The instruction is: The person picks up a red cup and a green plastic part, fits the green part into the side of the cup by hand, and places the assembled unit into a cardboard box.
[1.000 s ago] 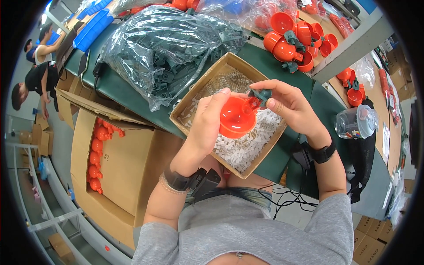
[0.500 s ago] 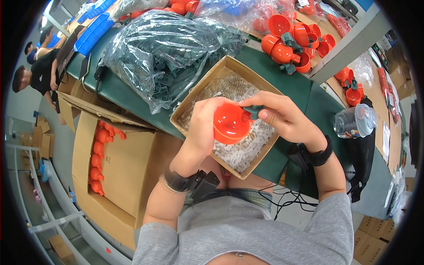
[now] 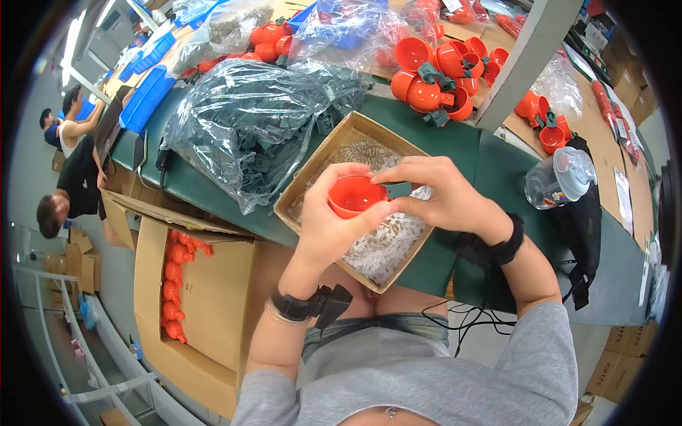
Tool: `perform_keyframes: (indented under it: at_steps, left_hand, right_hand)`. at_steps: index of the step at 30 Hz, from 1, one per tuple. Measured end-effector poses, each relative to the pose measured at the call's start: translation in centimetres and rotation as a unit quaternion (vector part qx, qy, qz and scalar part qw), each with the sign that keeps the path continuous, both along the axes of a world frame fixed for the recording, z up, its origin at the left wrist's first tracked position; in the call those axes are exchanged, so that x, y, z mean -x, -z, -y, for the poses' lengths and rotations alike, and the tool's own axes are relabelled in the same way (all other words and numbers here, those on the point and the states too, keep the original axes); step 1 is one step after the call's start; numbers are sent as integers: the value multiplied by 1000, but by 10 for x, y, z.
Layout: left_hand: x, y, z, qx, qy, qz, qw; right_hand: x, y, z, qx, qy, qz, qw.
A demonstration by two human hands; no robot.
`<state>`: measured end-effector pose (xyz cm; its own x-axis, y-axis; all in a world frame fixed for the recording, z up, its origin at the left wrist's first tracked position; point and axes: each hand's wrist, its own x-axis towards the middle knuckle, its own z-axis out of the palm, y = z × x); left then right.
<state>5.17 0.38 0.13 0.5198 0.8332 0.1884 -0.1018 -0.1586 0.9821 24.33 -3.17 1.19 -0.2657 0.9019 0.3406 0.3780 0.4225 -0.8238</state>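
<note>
Fingers (image 3: 334, 216) of the left hand (image 3: 330, 227) are cupping the orange cup (image 3: 353, 195) from the near side, while the right hand (image 3: 437, 199) is pinching a dark green clip (image 3: 398, 189) against its right rim, above the cardboard box (image 3: 312, 174) of white parts.

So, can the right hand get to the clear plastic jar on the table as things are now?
Probably yes, but not at once. The jar stands on bare green table just right of the right hand, nothing between. That hand pinches a dark green clip on the orange cup, so it must let go first.
</note>
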Motion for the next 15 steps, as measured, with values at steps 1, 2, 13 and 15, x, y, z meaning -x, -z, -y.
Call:
perform_keyframes:
  at_steps: [1, 2, 13, 15]
  left_hand:
    - [3, 5, -4, 89, 13, 32, 995]
    - [4, 7, -5, 88, 14, 30, 996]
    - [6, 7, -9, 244, -54, 114, 962]
    - [6, 7, -10, 235, -39, 124, 963]
  right_hand:
    - [5, -2, 2, -23, 5, 33, 999]
    - [7, -3, 4, -46, 11, 67, 997]
    - [12, -13, 5, -26, 7, 147, 989]
    - [11, -11, 2, -4, 0, 117, 993]
